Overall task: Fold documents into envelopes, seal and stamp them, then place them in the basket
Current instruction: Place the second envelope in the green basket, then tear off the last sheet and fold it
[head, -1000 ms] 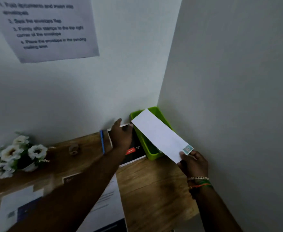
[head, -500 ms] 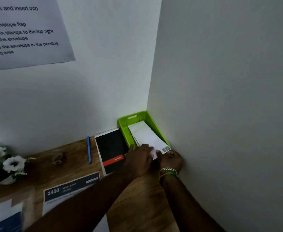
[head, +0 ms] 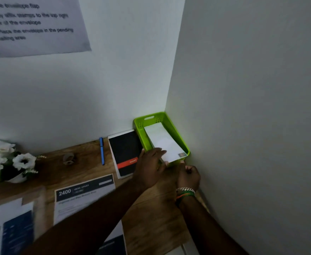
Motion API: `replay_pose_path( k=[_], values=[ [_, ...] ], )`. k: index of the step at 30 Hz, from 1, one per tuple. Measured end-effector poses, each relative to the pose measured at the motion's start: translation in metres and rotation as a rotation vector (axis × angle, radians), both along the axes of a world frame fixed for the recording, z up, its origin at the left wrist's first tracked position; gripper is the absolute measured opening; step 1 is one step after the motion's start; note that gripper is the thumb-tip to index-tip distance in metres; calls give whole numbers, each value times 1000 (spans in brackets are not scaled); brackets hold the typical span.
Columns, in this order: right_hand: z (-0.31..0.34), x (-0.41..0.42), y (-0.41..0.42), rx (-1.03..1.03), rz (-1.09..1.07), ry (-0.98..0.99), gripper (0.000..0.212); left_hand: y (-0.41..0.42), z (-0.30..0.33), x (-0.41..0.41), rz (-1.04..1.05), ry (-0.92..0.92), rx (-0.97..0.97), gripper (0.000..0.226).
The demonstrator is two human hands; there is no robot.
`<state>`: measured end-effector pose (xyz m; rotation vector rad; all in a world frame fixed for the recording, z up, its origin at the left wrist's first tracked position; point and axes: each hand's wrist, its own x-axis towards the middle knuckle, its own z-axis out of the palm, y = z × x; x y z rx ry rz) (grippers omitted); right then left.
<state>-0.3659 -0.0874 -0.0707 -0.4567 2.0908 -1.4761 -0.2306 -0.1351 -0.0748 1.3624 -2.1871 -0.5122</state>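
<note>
A: White walls meet in a corner over a wooden counter (head: 88, 168), and tucked right into that far right corner sits the green basket (head: 176, 133). Where is the envelope?

B: Lying in the basket. The envelope (head: 163, 142) rests flat on top of what looks like at least one other, with its stamp (head: 182, 154) at the near right corner, up against the near rim.

A: And the hands?

B: The left hand (head: 151, 167) reaches across with its fingers straight, the tips pressing on the near left edge of the envelope. The right hand (head: 188, 176) is just near of the basket, fingers curled; whether it pinches the near edge or grips nothing, I cannot tell.

A: So which step is this?

B: I judge it to be the last one for this envelope: placing it in the basket. It looks stamped already, and it is all but settled.

A: What does the next move call for?

B: Letting go cleanly, lifting both hands straight off so the stack is not dragged over the rim. After that, probably a reach toward the near left.

A: What lies out that way?

B: Just left of the basket a black notebook (head: 126, 151), then a blue pen (head: 101, 150). Nearer, printed documents (head: 84, 197). White flowers (head: 9, 162) stand at the far left, and an instruction sheet (head: 35, 24) hangs on the wall
</note>
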Motion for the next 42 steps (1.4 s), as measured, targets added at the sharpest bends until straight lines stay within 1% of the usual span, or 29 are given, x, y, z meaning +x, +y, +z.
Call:
replay_pose_path(
  k=[2,4,6,9,10,11,12,14,16,17,19,21,24,27,29,30,34,35,37,39,40,42],
  values=[
    [-4,22,18,-39,113,71,34,14,-3,25,85,203,-111,35],
    [-13,48,37,-14,278,110,35,28,-12,65,196,264,-178,33],
    [-24,68,48,58,476,185,32,41,-21,111,328,196,-131,35],
    [-33,101,43,192,880,360,13,61,-38,193,495,-1,38,43],
    [-33,109,36,208,985,410,22,64,-42,215,504,-35,93,51],
    [-36,123,29,226,1102,485,36,71,-45,240,507,-63,153,63],
    [-39,137,23,243,1212,583,45,77,-47,262,496,-99,222,75],
    [-39,160,14,246,1354,754,53,87,-45,292,429,-189,363,97],
    [-35,174,7,224,1416,798,62,93,-42,307,363,-248,464,110],
    [-35,179,2,226,1449,816,66,95,-41,311,348,-270,481,113],
    [-32,192,-4,284,1520,905,77,97,-39,317,351,-322,477,114],
    [-30,199,-8,348,1542,998,86,96,-39,318,368,-368,470,111],
    [-32,205,-15,345,1503,1005,88,95,-39,320,375,-360,487,110],
    [-31,210,-21,351,1485,987,87,93,-39,322,386,-298,480,107],
    [-31,214,-22,347,1491,976,81,93,-38,323,390,-249,466,99],
    [-31,215,-20,323,1494,980,74,94,-37,322,393,-228,438,90],
    [-31,215,-11,109,1424,984,36,100,-33,319,428,-119,158,35],
    [-31,216,-7,50,1397,980,30,103,-31,319,431,-87,105,27],
    [-30,215,1,-33,1374,999,23,109,-29,321,390,-45,69,22],
    [-31,210,10,-49,1398,1034,23,117,-32,322,329,-39,99,18],
    [-32,207,14,-33,1430,1046,24,122,-34,322,312,-47,129,20],
    [-36,203,20,45,1518,1064,29,128,-42,319,314,-95,201,33]
  ],
)
